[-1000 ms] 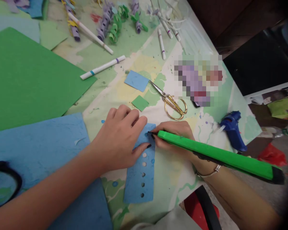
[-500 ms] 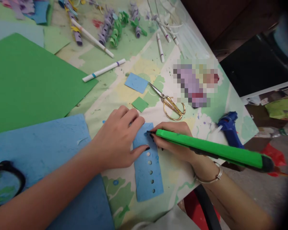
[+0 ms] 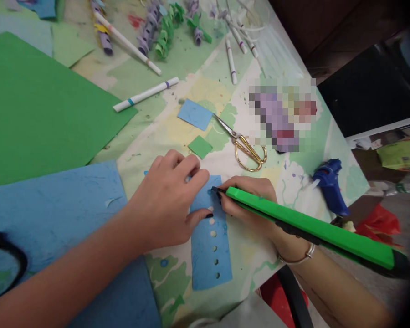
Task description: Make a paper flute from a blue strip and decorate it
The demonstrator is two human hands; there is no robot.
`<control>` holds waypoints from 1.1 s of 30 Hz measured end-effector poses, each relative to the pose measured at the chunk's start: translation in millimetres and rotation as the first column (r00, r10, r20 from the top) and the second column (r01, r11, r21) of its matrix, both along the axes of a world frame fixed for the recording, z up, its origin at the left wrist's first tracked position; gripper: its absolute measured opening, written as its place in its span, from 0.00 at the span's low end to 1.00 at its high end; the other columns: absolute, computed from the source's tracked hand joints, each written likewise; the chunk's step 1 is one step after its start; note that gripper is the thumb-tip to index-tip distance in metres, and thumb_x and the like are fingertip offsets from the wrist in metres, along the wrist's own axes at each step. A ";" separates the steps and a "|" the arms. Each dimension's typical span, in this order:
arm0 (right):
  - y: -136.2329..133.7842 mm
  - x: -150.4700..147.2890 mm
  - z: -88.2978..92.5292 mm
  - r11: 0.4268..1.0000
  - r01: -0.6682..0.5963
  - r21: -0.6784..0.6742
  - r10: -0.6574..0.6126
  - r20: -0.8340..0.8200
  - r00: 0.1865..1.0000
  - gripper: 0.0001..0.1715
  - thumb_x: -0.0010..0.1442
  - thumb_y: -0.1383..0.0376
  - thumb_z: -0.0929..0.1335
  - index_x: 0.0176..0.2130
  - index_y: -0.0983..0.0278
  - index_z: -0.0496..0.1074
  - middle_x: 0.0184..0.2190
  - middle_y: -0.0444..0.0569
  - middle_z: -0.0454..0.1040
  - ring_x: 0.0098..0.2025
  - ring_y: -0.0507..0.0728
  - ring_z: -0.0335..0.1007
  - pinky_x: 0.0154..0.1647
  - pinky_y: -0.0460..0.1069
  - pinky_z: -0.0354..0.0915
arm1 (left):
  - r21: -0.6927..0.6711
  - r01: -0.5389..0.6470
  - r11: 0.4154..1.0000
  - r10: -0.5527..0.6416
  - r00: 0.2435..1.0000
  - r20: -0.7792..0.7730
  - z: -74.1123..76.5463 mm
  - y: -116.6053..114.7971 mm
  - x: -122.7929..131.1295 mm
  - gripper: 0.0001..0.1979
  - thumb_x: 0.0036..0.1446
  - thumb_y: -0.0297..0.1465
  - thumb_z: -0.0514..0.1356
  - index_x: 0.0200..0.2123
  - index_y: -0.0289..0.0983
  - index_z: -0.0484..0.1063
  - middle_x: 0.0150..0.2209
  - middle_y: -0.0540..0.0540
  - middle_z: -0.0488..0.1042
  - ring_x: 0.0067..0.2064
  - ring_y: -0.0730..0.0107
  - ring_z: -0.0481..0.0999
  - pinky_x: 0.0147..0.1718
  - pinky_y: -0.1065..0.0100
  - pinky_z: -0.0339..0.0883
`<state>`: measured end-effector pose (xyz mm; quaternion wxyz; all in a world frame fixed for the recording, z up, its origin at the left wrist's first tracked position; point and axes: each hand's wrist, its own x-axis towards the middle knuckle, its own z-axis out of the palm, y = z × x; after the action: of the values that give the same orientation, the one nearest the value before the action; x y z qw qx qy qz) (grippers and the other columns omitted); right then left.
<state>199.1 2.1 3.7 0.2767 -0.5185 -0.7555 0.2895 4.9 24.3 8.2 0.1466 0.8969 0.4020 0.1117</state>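
Observation:
A blue foam strip [image 3: 205, 255] with a column of several small holes lies on the patterned tablecloth. My left hand [image 3: 172, 200] rests over its left edge, fingers curled and thumb pressing on it beside the holes. My right hand [image 3: 249, 200] is closed around the front of a long green-and-black tool [image 3: 310, 228]. Its dark tip touches the strip near the top end, above the holes. The tool's kind is unclear; its body extends back over my right wrist. Gold-handled scissors [image 3: 248, 152] lie beyond my hands, near a blue foam piece [image 3: 195, 115] and a green one [image 3: 200, 146].
Large green [image 3: 44, 109] and blue [image 3: 71, 200] foam sheets cover the left side. A black-handled tool [image 3: 12, 250] lies on the blue sheet. White markers [image 3: 146, 94] and curled foam decorations [image 3: 169, 32] lie farther back. A blue glue gun [image 3: 330, 184] is by the right table edge.
The tool's rear end has swung lower and to the right. One more hole shows near my left thumb. Both hands stay at the strip, and the view has shifted slightly.

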 end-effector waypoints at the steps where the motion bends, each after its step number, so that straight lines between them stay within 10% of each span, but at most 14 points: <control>1: -0.1 0.4 -0.1 1.000 -0.001 -0.001 0.001 0.001 1.000 0.05 0.51 0.72 0.67 0.28 0.63 0.72 0.24 0.41 0.74 0.25 0.48 0.68 0.26 0.42 0.62 | 0.002 -0.003 1.000 0.003 1.000 0.000 -0.2 -0.1 0.1 0.16 0.51 0.41 0.60 0.37 0.35 0.68 0.42 0.38 0.68 0.42 0.51 0.64 0.42 0.49 0.63; 19: 22.0 16.9 10.9 0.917 -0.246 -0.315 0.196 -0.183 0.963 0.06 0.57 0.65 0.68 0.36 0.65 0.75 0.23 0.41 0.72 0.23 0.48 0.67 0.24 0.42 0.63 | 0.066 0.015 0.998 -0.016 1.000 0.012 -4.6 -10.1 2.2 0.14 0.56 0.39 0.53 0.30 0.32 0.69 0.30 0.39 0.67 0.36 0.53 0.65 0.35 0.52 0.63; 24: 22.9 15.8 14.1 0.878 -0.238 -0.416 0.175 -0.185 0.967 0.08 0.59 0.64 0.67 0.38 0.65 0.74 0.22 0.42 0.71 0.22 0.49 0.66 0.21 0.43 0.62 | -0.021 -0.020 1.000 0.023 0.986 0.168 -5.1 -9.4 -2.1 0.20 0.54 0.38 0.59 0.44 0.29 0.66 0.43 0.34 0.66 0.44 0.52 0.65 0.43 0.52 0.64; 33: 1.7 6.9 15.8 0.948 -0.186 -0.258 0.152 -0.145 0.978 0.08 0.61 0.65 0.65 0.33 0.65 0.72 0.26 0.43 0.72 0.27 0.50 0.67 0.30 0.45 0.63 | 0.124 -0.167 0.978 0.182 0.976 -0.118 8.6 -21.8 20.2 0.09 0.51 0.33 0.61 0.31 0.32 0.68 0.31 0.38 0.69 0.35 0.52 0.67 0.33 0.54 0.66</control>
<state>205.9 3.8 19.4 0.2237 -0.4657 -0.7323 0.4437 25.1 2.5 16.8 0.0589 0.8703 0.4809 0.0888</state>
